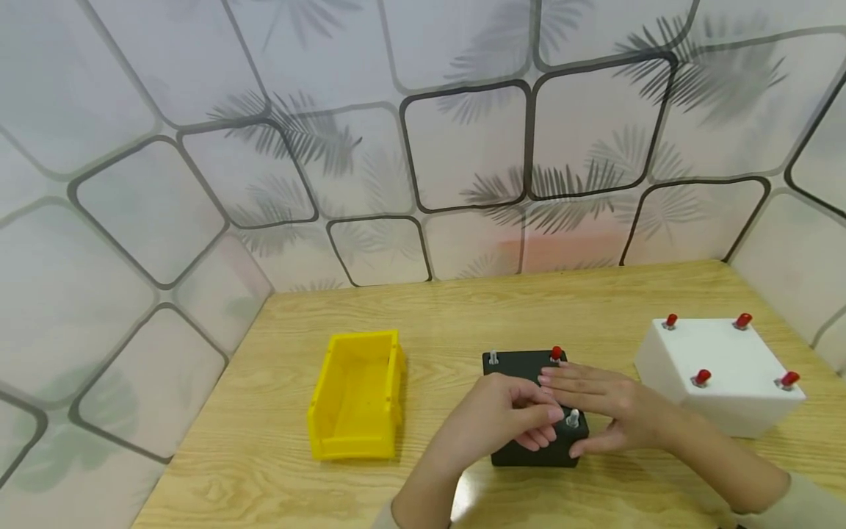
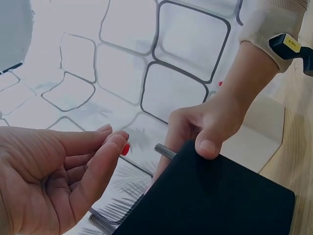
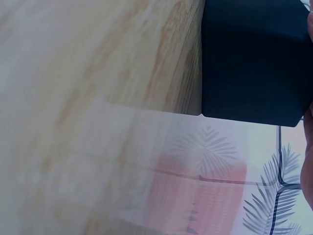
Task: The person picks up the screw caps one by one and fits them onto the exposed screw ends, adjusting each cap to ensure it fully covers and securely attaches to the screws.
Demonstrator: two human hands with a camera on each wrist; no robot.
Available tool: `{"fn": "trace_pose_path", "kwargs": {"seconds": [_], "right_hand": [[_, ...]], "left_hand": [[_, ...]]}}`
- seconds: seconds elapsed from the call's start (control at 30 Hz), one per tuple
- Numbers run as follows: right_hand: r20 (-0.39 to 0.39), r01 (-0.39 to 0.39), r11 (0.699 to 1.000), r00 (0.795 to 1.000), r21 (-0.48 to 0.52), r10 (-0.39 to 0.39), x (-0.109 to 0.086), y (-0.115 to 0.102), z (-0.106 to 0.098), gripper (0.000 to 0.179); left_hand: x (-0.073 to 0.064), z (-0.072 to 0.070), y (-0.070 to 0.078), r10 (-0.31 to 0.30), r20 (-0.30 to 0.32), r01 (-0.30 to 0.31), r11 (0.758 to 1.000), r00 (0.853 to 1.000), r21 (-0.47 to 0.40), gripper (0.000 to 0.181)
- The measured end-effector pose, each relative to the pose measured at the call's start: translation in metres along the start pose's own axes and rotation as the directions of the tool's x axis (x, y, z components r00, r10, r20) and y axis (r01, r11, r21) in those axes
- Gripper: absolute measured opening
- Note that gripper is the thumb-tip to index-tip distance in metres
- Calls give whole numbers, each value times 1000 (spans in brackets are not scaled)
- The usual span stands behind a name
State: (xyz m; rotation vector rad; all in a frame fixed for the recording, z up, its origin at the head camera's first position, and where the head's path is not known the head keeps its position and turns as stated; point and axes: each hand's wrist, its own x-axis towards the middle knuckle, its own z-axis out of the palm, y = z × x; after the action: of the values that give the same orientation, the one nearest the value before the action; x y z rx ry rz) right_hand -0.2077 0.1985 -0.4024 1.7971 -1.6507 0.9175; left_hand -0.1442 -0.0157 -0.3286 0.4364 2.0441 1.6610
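A black box (image 1: pixel 529 441) stands on the table in front of me, with metal studs sticking up from its corners. A red cap (image 1: pixel 557 353) sits on its far right stud; the near right stud (image 1: pixel 573 418) is bare. Over the box, my left hand (image 1: pixel 505 419) pinches a small red cap (image 2: pixel 125 149) between thumb and fingertips, just off a stud (image 2: pixel 165 151) in the left wrist view. My right hand (image 1: pixel 608 404) rests on the box, straight fingers across the top and thumb against the front. The right wrist view catches mostly the box's side (image 3: pixel 254 63).
A yellow bin (image 1: pixel 357 397) lies to the left of the black box. At the right stands a white box (image 1: pixel 734 360) with red caps on its corner studs. Patterned fabric walls (image 1: pixel 463 154) border the wooden table (image 1: pixel 436 308) at the back and sides.
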Motion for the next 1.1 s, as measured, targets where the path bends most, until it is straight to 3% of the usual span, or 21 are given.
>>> {"fn": "trace_pose_path", "kwargs": {"seconds": [0.27, 0.53, 0.87, 1.1], "right_hand": [[-20, -10, 1000, 1000, 14, 10, 12, -5, -2, 60], [-14, -31, 999, 999, 16, 31, 0, -2, -1, 64], [-19, -35, 999, 999, 11, 36, -2, -1, -1, 65], [-19, -42, 999, 999, 16, 43, -3, -1, 0, 68]], "left_hand": [[9, 7, 1, 47, 16, -47, 998, 999, 44, 20], [20, 18, 2, 94, 40, -98, 991, 995, 89, 20], [24, 23, 3, 90, 7, -90, 979, 996, 182, 18], [24, 22, 3, 74, 0, -73, 983, 997, 170, 18]]}}
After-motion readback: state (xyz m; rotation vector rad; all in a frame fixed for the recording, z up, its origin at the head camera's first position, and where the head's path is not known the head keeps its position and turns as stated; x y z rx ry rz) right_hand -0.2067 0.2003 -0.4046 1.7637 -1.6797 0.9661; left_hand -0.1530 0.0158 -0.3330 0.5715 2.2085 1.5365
